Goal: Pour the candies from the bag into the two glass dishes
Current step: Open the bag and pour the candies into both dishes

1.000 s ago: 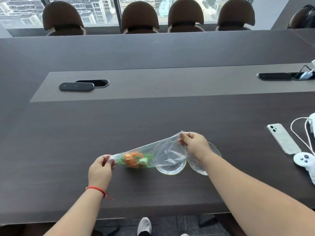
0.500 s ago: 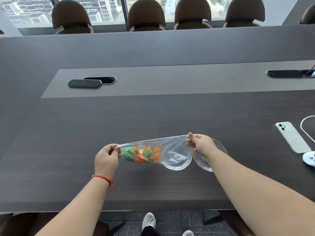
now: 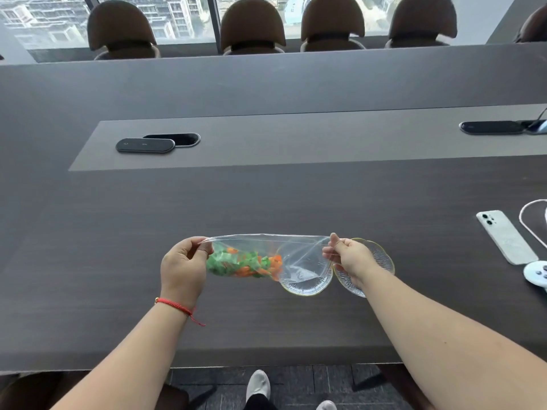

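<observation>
The left hand (image 3: 183, 266) pinches the closed end of the clear bag (image 3: 268, 258) between thumb and fingers; the right hand (image 3: 346, 255) pinches the open end, fingers closed on the plastic rim. Between them the bag hangs stretched nearly level above the table (image 3: 266, 199). A second ago it sloped down to the left, with the candies (image 3: 244, 263) bunched in a tight knot at the low corner. Since then the left hand has risen, and the green and orange candies have spread along the bag toward the middle. That reads as the start of the tip: the load is beginning to slide toward the mouth, but nothing has left the bag.

The mouth hangs over the left dish (image 3: 307, 284), which sits just beside the right dish (image 3: 379, 258), partly hidden behind the right wrist. Both dishes look empty. To the right, well apart, lie a phone (image 3: 504, 236) and a white cable (image 3: 529, 220).

The whole view has also shifted slightly from the earlier frames.
</observation>
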